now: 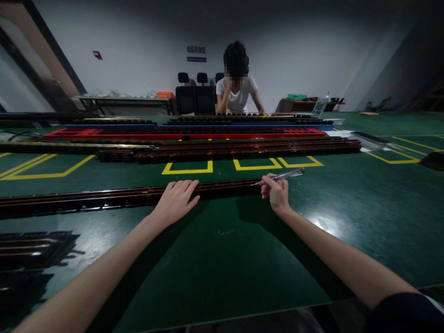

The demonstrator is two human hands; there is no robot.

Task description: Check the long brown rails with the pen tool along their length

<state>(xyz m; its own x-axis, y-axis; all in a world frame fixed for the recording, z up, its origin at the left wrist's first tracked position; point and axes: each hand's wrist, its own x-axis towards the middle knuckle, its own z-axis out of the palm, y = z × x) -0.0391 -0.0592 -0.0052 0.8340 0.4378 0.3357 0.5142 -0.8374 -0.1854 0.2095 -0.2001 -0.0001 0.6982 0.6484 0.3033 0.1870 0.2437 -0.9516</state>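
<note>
Across the green table lies a long, dark, glossy strip [114, 196] with brownish lengthwise edges, running from the left edge of the view to my right hand. My left hand [176, 199] rests on top of it, palm down, fingers stretched out. At the strip's right end, my right hand [277, 192] is closed around a clear-barrelled pen [287, 175]. The pen's thin tip points left, close to the strip; whether it touches cannot be made out.
Behind lie a stack of long dark strips [243, 149], a red tray [208, 133] and blue trays [114, 126]. More dark strips [31, 247] are at the near left. Yellow tape outlines [187, 172] mark the tabletop [222, 268]. A person [239, 88] sits opposite.
</note>
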